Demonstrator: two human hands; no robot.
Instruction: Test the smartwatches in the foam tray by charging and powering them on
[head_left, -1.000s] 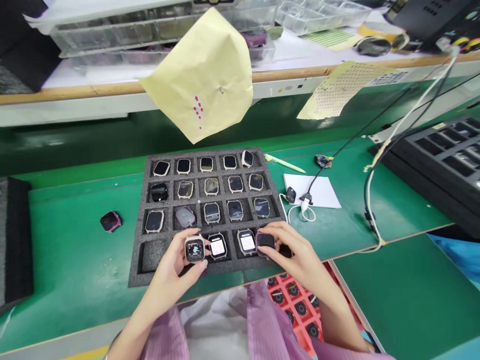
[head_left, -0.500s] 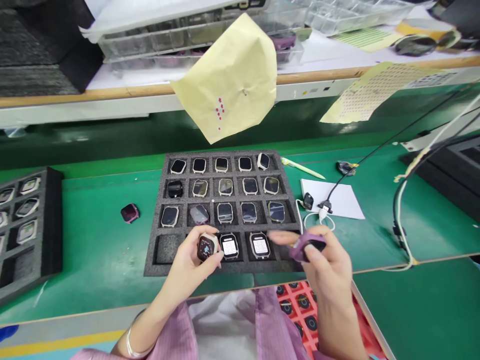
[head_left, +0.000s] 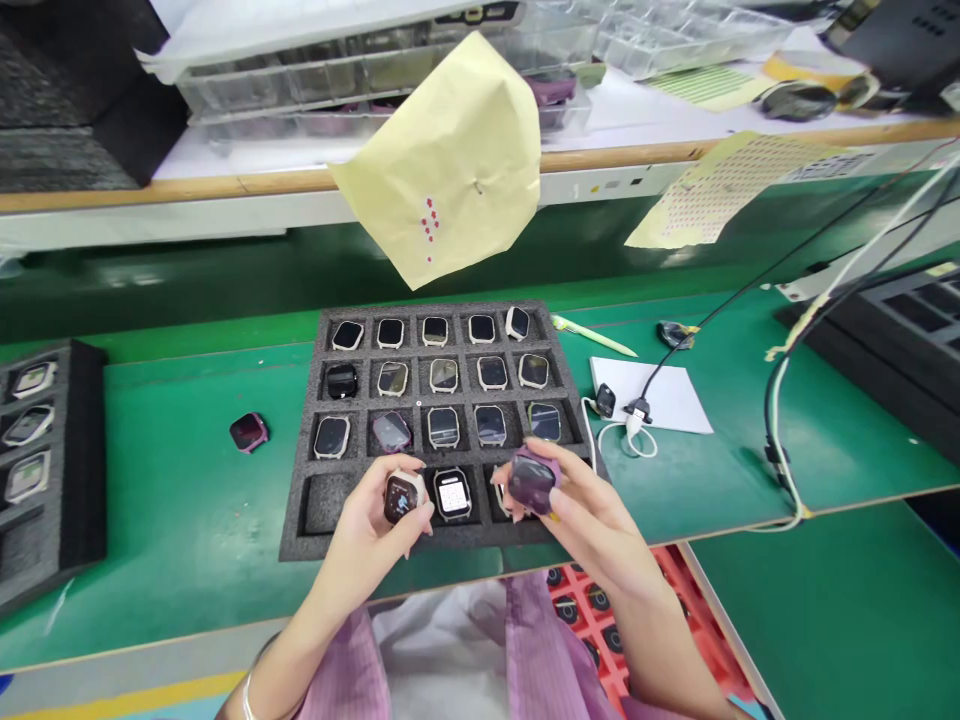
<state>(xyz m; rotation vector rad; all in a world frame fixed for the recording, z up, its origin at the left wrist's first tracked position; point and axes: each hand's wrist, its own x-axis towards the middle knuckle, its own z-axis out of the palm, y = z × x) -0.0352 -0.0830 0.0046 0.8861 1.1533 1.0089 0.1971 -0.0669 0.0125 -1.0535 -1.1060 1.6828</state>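
My left hand (head_left: 375,515) is closed around a light-rimmed smartwatch (head_left: 402,496) whose screen is lit, over the near row of a black foam tray (head_left: 319,545). Between the fingers of my right hand (head_left: 589,505) is a purple smartwatch (head_left: 534,480) with a dark screen, tilted above the tray's near right part. A watch with a white lit screen (head_left: 453,494) lies in its slot between my hands. Another in that row is mostly covered by my right hand. The farther rows hold several dark-screened watches, one of them purple (head_left: 392,431).
A loose purple watch (head_left: 248,432) lies left of the tray. Another foam tray (head_left: 82,450) stands at far left. To the right are a green pen (head_left: 596,336), white paper (head_left: 686,395) and a cable plug (head_left: 636,415). A red tray (head_left: 596,620) with round dark parts sits below the table edge.
My right hand has moved left with the purple watch and turned its dark screen upward. My left hand still holds the lit watch. The whole view has shifted slightly.
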